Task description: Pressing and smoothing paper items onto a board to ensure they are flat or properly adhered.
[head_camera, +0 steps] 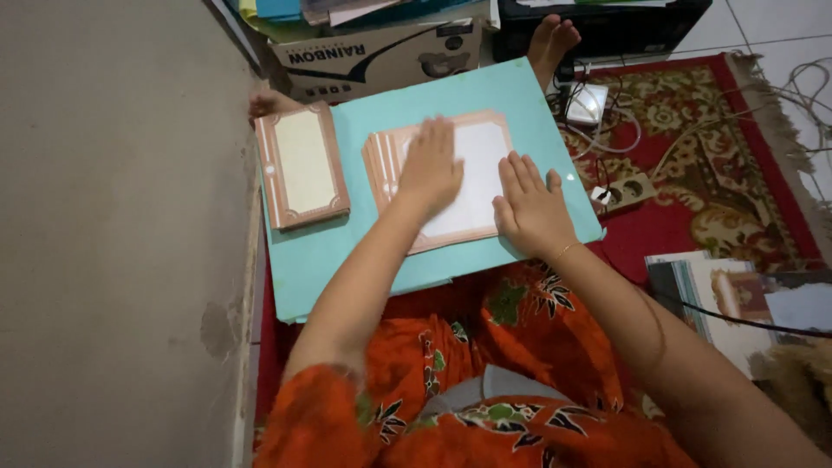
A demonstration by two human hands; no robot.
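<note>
A pale teal board point(329, 260) lies across my lap. On its middle rests a stack of cards with brown ornate borders and white centres point(478, 156). My left hand point(429, 169) lies flat on the left part of that stack, fingers together and stretched. My right hand point(530, 208) presses flat on the stack's lower right corner, fingers slightly spread. A second, smaller stack of the same bordered cards point(301, 165) sits apart on the board's left side. Neither hand grips anything.
A cardboard box point(373, 56) with papers on top stands behind the board. My foot point(550, 43) shows at the board's far edge. A red patterned rug point(737, 165) carries a white adapter point(586, 104), cables and a power strip point(626, 192). Printed sheets point(719, 295) lie right. A wall point(113, 217) is left.
</note>
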